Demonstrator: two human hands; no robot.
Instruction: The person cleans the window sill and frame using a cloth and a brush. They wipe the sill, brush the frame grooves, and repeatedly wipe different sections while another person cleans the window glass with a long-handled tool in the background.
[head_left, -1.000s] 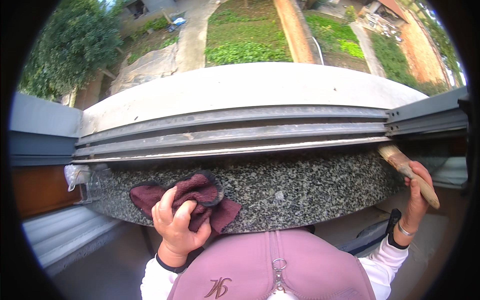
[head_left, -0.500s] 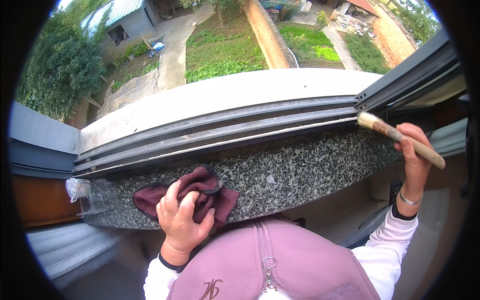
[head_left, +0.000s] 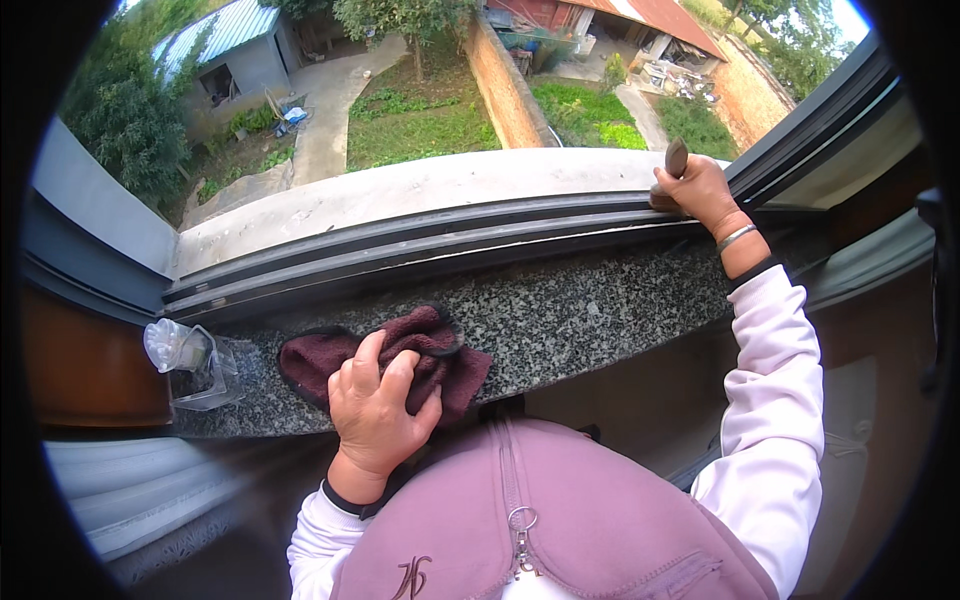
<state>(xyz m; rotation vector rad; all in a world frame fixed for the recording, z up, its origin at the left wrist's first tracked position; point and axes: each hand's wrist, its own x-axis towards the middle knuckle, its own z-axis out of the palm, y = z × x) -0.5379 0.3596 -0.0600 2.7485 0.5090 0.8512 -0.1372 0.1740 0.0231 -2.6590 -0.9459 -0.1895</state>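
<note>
My left hand (head_left: 378, 415) rests on a crumpled maroon cloth (head_left: 312, 362), its fingers bent and pressed into the folds. Beneath the cloth is a speckled granite sill (head_left: 590, 305). At the right end of the grey sliding-window track (head_left: 450, 232), my right hand (head_left: 706, 196) is closed round a paintbrush (head_left: 677, 158). Its wooden handle points up and away, with the lower part down by the rails. The hand hides most of the brush, and the bristle tips cannot be made out.
A clear plastic container (head_left: 208, 385) with a crumpled clear bag (head_left: 172, 347) stands at the sill's left end. Window frames (head_left: 820, 125) rise on both sides. Past the track lies a pale outer ledge (head_left: 400, 190), with a yard far below. Curtains (head_left: 870, 265) hang at either side.
My right hand has moved left and away from me, bringing the brush from above the sill to the track and turning its handle upward. My left hand stays on the cloth. The view has shifted slightly.
</note>
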